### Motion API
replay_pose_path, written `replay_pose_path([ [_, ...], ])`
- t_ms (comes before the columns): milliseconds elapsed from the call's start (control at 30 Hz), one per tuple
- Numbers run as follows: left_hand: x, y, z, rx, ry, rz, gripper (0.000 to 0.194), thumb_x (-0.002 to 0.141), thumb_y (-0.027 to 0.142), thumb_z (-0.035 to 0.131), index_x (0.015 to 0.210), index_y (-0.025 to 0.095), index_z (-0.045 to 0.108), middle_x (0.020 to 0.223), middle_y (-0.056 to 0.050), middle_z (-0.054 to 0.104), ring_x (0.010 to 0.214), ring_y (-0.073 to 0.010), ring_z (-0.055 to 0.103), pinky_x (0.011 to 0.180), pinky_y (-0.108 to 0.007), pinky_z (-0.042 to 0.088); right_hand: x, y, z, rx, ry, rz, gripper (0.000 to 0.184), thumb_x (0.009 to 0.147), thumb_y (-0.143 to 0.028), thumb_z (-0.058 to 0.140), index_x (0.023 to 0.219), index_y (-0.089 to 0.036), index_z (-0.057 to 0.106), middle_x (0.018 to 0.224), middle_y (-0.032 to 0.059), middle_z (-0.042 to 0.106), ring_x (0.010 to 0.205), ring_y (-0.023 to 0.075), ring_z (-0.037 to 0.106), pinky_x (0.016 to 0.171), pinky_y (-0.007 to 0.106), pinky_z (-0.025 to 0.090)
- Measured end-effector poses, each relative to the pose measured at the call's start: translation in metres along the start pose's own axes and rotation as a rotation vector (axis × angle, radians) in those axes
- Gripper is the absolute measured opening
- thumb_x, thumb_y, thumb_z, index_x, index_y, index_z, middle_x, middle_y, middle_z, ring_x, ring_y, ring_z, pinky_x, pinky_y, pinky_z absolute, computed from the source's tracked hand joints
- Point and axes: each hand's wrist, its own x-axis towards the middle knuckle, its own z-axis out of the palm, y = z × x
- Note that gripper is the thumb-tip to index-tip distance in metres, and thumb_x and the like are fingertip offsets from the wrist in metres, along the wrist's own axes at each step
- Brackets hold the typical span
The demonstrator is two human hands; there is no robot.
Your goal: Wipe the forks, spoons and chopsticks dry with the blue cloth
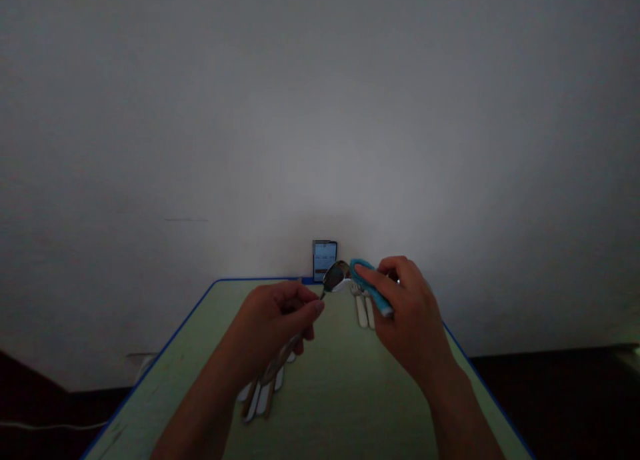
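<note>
My left hand (273, 320) grips the thin stem of a metal spoon (336, 277), whose shiny bowl rises above my fingers near the far end of the table. My right hand (405, 307) pinches a blue cloth (370, 287) and presses it against the spoon's bowl. Below my right hand, a pair of white-handled forks (363, 310) lies on the table. Under my left wrist lies a bunch of cutlery (260, 397) with white and brown handles, partly hidden by my hand and arm.
A phone (325, 261) stands upright at the far edge of the green table (340, 420), which has a blue rim. A white wall rises behind it. A thin white cable (55, 426) runs across the dark floor at the lower left.
</note>
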Motion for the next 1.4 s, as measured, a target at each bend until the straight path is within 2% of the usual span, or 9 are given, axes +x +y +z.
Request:
replay_pose_path([
  [233, 0.001, 0.004, 0.001, -0.008, -0.013, -0.015, 0.020, 0.073, 0.035, 0.060, 0.071, 0.015, 0.060, 0.049, 0.003, 0.058, 0.039, -0.0088, 0.050, 0.040, -0.019, 0.039, 0.001, -0.002, -0.004, 0.009, -0.018, -0.059, 0.049, 0.070, -0.002, 0.049, 0.114, -0.021, 0.059, 0.097, 0.0080, 0.048, 0.086, 0.0196, 0.046, 0.074, 0.036, 0.043],
  [400, 0.004, 0.005, 0.003, 0.001, -0.006, -0.012, 0.020, 0.074, 0.035, 0.060, 0.072, 0.016, 0.060, 0.050, 0.003, 0.058, 0.039, -0.0090, 0.051, 0.040, -0.020, 0.040, 0.003, -0.004, -0.007, 0.043, -0.117, -0.139, 0.052, 0.070, -0.002, 0.050, 0.115, -0.026, 0.058, 0.098, 0.0069, 0.048, 0.091, 0.0207, 0.044, 0.075, 0.036, 0.042],
  [567, 0.004, 0.009, 0.005, 0.015, -0.010, 0.005, 0.018, 0.074, 0.033, 0.059, 0.071, 0.016, 0.059, 0.049, 0.004, 0.058, 0.039, -0.0086, 0.051, 0.040, -0.019, 0.040, 0.005, -0.005, -0.009, 0.073, -0.189, -0.162, 0.053, 0.069, -0.001, 0.050, 0.116, -0.026, 0.057, 0.100, 0.0068, 0.047, 0.094, 0.0211, 0.043, 0.078, 0.037, 0.041],
  [1400, 0.002, 0.006, 0.008, 0.042, -0.027, 0.020, 0.020, 0.075, 0.035, 0.058, 0.070, 0.016, 0.059, 0.051, 0.003, 0.059, 0.040, -0.0094, 0.052, 0.041, -0.019, 0.039, 0.004, -0.006, -0.006, 0.065, -0.177, -0.094, 0.058, 0.066, 0.001, 0.047, 0.117, -0.023, 0.056, 0.099, 0.0075, 0.048, 0.092, 0.0214, 0.045, 0.078, 0.038, 0.043],
])
